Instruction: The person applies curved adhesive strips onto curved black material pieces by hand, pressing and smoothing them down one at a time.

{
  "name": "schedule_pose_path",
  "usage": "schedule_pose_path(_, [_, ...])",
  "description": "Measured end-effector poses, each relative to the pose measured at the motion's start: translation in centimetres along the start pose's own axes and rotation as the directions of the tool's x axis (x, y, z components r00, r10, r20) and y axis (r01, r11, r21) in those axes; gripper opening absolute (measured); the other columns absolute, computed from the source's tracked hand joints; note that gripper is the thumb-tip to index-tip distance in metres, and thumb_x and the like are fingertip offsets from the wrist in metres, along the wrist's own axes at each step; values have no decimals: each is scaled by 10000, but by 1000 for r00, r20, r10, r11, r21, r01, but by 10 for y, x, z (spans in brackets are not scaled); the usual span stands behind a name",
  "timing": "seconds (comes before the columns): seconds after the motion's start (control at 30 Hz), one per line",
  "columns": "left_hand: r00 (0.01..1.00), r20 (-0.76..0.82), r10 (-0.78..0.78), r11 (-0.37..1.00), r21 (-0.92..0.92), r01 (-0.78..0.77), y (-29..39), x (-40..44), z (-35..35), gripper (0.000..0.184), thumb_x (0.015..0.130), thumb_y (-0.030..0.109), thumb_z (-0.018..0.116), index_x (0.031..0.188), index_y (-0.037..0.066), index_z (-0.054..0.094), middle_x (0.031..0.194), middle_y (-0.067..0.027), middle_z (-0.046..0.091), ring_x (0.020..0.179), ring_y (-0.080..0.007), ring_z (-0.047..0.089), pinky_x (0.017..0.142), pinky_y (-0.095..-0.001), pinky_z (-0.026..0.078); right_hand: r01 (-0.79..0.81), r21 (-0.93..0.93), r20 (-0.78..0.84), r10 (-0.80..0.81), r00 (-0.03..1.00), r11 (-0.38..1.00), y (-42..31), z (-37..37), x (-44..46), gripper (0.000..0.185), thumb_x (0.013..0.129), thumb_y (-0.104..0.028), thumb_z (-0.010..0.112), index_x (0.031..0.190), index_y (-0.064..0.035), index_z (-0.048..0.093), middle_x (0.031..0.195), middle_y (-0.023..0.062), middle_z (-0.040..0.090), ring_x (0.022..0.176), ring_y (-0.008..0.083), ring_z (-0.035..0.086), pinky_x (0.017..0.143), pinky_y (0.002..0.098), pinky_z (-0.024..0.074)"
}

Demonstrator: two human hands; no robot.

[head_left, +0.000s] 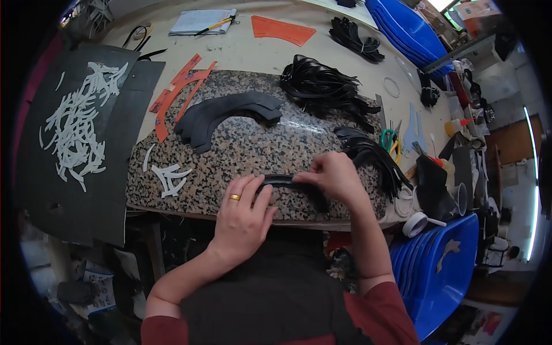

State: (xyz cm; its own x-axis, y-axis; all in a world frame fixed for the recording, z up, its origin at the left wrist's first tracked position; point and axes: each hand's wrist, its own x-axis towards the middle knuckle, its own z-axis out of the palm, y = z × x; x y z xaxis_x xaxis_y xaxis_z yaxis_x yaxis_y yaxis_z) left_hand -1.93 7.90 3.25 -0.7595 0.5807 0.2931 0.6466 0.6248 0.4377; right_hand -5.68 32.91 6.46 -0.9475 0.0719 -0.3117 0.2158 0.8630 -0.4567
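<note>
A narrow black leather strip (279,181) lies curved on the speckled granite slab (213,178) in front of me. My left hand (244,213), with a ring on one finger, holds the strip's left end down with its fingertips. At the other end, my right hand (333,177) pinches the strip between thumb and fingers, and a dark loose part hangs below it, blurred. Beyond my hands lies a stack of curved dark grey pieces (227,115). Small white curved pieces (169,177) are scattered left of my left hand.
Black strip bundles (322,86) lie at the back, with another bundle (374,155) at right. Green-handled scissors (387,138) sit beside it. Orange templates (178,95), a notebook (201,22) and a dark board (123,149) bearing white pieces surround the slab. Blue bins (443,276) stand lower right.
</note>
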Motion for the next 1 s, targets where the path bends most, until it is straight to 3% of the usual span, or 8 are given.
schedule_pose_path(0.13, [998, 53, 40, 999, -39, -38, -11, -14, 14, 688, 880, 195, 778, 1474, -28, 508, 1467, -178, 567, 1375, -334, 527, 1142, -416, 452, 86, -64, -27, -88, 996, 994, -18, 38, 22, 510, 687, -491, 941, 724, -20, 748, 656, 163, 689, 671, 349, 717, 663, 421, 561])
schedule_pose_path(0.27, [999, 49, 14, 999, -52, -11, -11, -15, 13, 693, 895, 228, 782, 1478, -30, 510, 1457, -163, 590, 1376, -328, 543, 1139, -426, 454, -72, -62, 21, 73, 997, 995, 7, 10, 10, 483, 678, -438, 959, 661, -18, 721, 603, 142, 661, 598, 304, 688, 623, 409, 547])
schedule_pose_path(0.3, [999, 44, 19, 999, -40, -17, -10, -13, 13, 684, 905, 247, 774, 1475, -28, 514, 1449, -159, 598, 1362, -324, 552, 1128, -424, 457, -158, -113, 96, 169, 981, 981, 10, -2, 4, 452, 678, -442, 953, 713, -44, 741, 705, 148, 719, 739, 345, 737, 680, 446, 570])
schedule_pose_path(0.43, [997, 67, 32, 999, -41, -30, -11, -1, 6, 633, 943, 312, 741, 1440, -26, 544, 1399, -145, 627, 1279, -319, 593, 1074, -422, 467, -101, -146, 5, 102, 995, 984, 19, -2, -24, 452, 690, -410, 944, 745, -33, 700, 701, 121, 702, 723, 326, 712, 696, 446, 550])
schedule_pose_path(0.57, [987, 147, 70, 982, -186, -42, -44, 29, -8, 403, 957, 305, 728, 1264, 54, 653, 1122, -101, 730, 1066, -303, 664, 1002, -428, 484, 190, 16, -279, -178, 944, 982, 22, 40, -41, 400, 748, -240, 927, 961, -32, 661, 942, 150, 628, 887, 340, 664, 793, 450, 538])
schedule_pose_path(0.67, [993, -118, -7, 999, -51, 1, -82, 66, -11, 201, 938, 188, 730, 1095, 63, 711, 1003, -94, 718, 1010, -331, 650, 918, -450, 503, 214, 105, -278, -178, 944, 971, 17, 42, -45, 363, 738, -150, 918, 925, -31, 630, 898, 138, 606, 840, 336, 639, 771, 424, 537])
schedule_pose_path(0.83, [934, -357, -19, 991, 118, 66, -136, 114, -1, 429, 851, 164, 824, 1229, 54, 654, 1193, -117, 689, 1172, -346, 625, 1027, -456, 501, 209, 563, -148, -151, 977, 800, 34, 13, -49, 316, 764, -61, 918, 920, -6, 648, 825, 32, 690, 767, 103, 645, 694, 278, 522])
schedule_pose_path(1.0, [991, -131, -5, 991, 129, 22, -158, 129, 0, 473, 818, 164, 849, 1250, 106, 667, 1175, -86, 721, 1140, -312, 665, 991, -447, 537, 214, 782, -305, 59, 951, 585, 77, -64, -73, 348, 769, 73, 841, 1039, -33, 649, 883, 3, 699, 783, 72, 651, 745, 221, 509])
